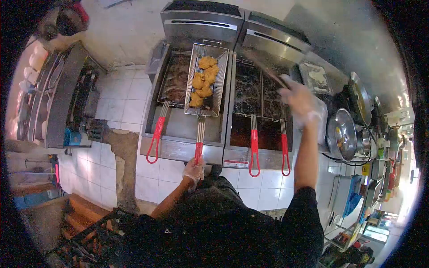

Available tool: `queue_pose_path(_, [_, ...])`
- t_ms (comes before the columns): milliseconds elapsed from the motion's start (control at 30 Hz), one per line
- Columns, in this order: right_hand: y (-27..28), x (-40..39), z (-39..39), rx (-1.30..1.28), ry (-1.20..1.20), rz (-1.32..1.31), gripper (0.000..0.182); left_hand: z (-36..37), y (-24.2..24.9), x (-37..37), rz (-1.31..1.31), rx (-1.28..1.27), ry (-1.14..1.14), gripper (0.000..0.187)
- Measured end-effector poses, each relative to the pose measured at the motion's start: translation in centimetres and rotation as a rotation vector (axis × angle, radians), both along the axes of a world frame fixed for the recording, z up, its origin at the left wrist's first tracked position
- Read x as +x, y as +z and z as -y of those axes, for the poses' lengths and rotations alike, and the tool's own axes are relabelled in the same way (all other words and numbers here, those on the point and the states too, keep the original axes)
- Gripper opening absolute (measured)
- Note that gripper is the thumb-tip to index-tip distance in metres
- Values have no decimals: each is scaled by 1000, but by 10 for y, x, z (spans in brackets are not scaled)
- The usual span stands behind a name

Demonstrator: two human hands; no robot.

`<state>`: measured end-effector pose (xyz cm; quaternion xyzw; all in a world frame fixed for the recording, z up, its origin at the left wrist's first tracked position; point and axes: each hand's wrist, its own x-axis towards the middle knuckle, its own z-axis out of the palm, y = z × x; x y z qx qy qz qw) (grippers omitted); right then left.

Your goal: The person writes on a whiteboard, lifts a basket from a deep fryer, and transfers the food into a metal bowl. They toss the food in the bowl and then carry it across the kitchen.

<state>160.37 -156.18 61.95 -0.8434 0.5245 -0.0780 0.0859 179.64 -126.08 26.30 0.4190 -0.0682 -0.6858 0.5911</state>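
Observation:
In a clear glove, my left hand (194, 169) is closed round the red handle of a wire fryer basket (216, 100). Several golden fried pieces (204, 82) lie in that basket, which sits raised over the left fryer (181, 129). My right hand (300, 99), also gloved, grips a long thin utensil (268, 70) that slants up and left over the right fryer (239, 134); its far end is blurred. Dark oil surrounds two lowered baskets there, with red handles (254, 152) pointing toward me. Another basket (176, 82) is lowered at the far left.
Metal bowls (342, 134) and a tray (315, 78) stand right of the fryers. A metal shelf unit (71, 94) is at the left. White floor tiles (129, 85) show damage near a brown patch. Wooden steps (82, 212) are at lower left.

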Motion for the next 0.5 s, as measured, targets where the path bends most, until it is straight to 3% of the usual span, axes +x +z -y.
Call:
queue_pose_path(67, [-11, 57, 21, 75, 211, -188, 42, 1, 6, -5, -256, 46, 38, 15])
queue_pose_path(133, [-36, 106, 44, 32, 232, -219, 35, 2, 21, -13, -159, 14, 101, 14])
queue_pose_path(200, [-43, 146, 61, 96, 279, -596, 27, 2, 4, -15, -645, 142, 186, 15])
queue_pose_path(233, [-53, 154, 74, 90, 286, -611, 27, -2, -13, -15, -376, -20, 26, 15])
queue_pose_path(333, [-68, 177, 92, 103, 261, -447, 27, -2, -4, -10, -330, -29, -38, 16])
queue_pose_path(367, [-63, 189, 90, 86, 305, -520, 26, -2, -17, -16, -648, 6, 85, 19])
queue_pose_path(400, [-60, 199, 89, 70, 349, -591, 25, 0, 0, -14, -661, 0, 96, 19])
queue_pose_path(433, [-65, 203, 93, 66, 359, -603, 25, 0, 18, -12, -93, 36, -50, 21])
queue_pose_path(467, [-75, 201, 103, 132, 291, -453, 24, -1, 31, -9, 480, 76, -193, 23])
queue_pose_path(500, [-86, 199, 116, 197, 221, -301, 23, -2, 26, -9, 475, 77, -186, 23])
